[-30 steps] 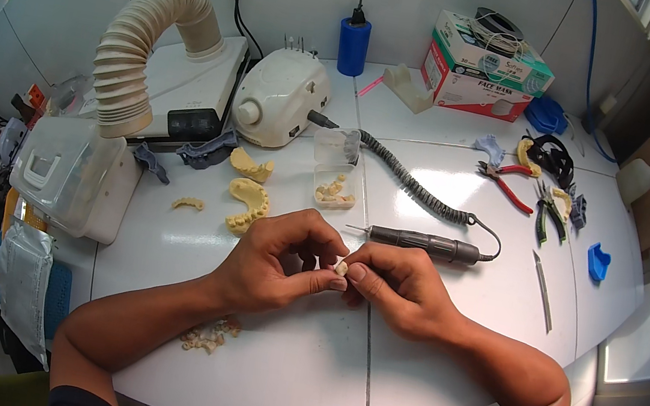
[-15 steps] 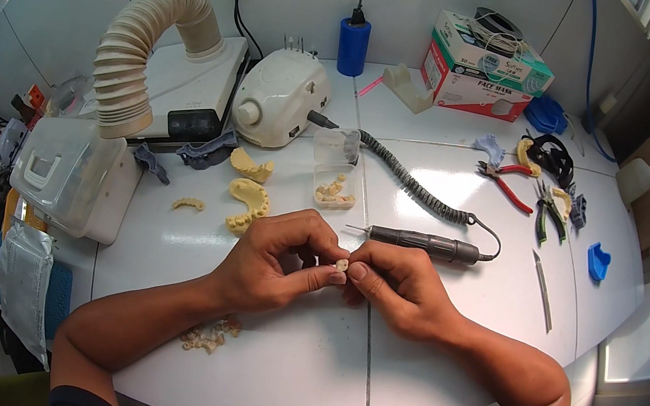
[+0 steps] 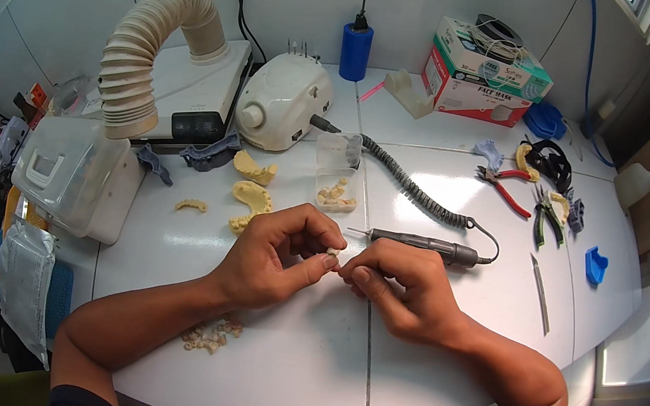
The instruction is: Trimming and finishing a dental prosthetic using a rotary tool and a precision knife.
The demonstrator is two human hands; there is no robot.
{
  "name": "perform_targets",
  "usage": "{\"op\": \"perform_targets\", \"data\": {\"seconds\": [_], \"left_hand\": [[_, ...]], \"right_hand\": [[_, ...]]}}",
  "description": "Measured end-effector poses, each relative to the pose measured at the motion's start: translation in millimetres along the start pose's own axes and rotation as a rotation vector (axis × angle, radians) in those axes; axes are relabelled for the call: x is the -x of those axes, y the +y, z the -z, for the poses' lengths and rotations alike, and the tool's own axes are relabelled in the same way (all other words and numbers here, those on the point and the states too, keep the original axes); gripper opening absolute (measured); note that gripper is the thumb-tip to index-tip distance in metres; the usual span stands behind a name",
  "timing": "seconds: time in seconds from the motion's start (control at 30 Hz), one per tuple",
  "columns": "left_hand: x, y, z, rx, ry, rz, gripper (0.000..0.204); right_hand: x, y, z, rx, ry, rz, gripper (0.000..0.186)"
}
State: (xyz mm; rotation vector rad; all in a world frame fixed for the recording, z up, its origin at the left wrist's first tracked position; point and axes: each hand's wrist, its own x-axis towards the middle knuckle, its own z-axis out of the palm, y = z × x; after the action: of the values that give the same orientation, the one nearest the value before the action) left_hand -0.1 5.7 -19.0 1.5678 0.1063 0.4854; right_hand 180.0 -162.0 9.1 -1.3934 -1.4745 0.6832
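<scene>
Between the thumb and index finger of my left hand [image 3: 274, 257] is a small, pale, tooth-coloured dental piece [image 3: 333, 251]. My right hand [image 3: 406, 287] is closed just beside it, fingers curled with the thumb against them and its index fingertip close to the left thumb; whether anything is inside is hidden. Beyond my hands lies a dark rotary handpiece [image 3: 422, 246] with a thin bur. Yellow dental casts [image 3: 255, 198] are beyond my left hand, near an open clear box [image 3: 335, 196] of small tooth-coloured pieces. Loose beige bits [image 3: 211, 334] lie by my left forearm.
A white control unit [image 3: 285, 109] and a ribbed suction hose [image 3: 139, 48] stand at the back left. To the right lie red-handled pliers [image 3: 510, 190], green-handled pliers [image 3: 548, 218] and a slim metal tool [image 3: 539, 293]. A clear-lidded case [image 3: 74, 172] sits on the left.
My right hand's fingers have come off the dental piece and curled in. The left hand keeps the piece, which is tipped differently and slightly farther left. The view has shifted slightly.
</scene>
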Motion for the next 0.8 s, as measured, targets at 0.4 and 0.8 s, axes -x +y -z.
{"op": "perform_targets", "data": {"seconds": [0.4, 0.8], "left_hand": [[-4.2, 2.4, 1.6, 0.009, -0.011, 0.095, 0.018], [-3.9, 2.5, 2.2, 0.106, -0.003, 0.083, 0.023]], "right_hand": [[-6.3, 2.5, 18.2, 0.570, 0.337, 0.275, 0.007], [-9.5, 11.1, 15.7, 0.733, 0.273, 0.241, 0.016]]}}
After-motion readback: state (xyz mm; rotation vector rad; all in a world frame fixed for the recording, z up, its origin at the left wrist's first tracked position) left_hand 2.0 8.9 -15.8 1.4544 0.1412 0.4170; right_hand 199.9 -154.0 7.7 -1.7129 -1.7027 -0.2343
